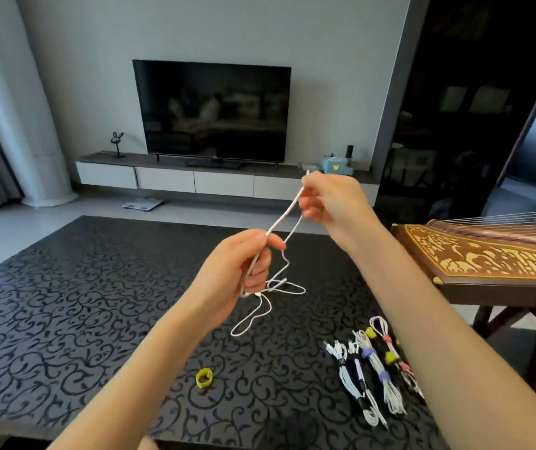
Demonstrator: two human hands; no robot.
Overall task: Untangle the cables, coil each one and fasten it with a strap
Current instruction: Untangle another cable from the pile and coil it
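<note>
Both hands work above the table [65, 287]: the left hand [237, 271] and the right hand [331, 203] each pinch the white cable [281, 219], stretched between them; its dangling loops could snag if pulled taut, tightening the tangle

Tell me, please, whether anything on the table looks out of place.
Nothing spilled or damaged. The white cable between the left hand and right hand hangs in kinked loops, and one yellow strap lies alone, apart from the strapped bundles.
</note>
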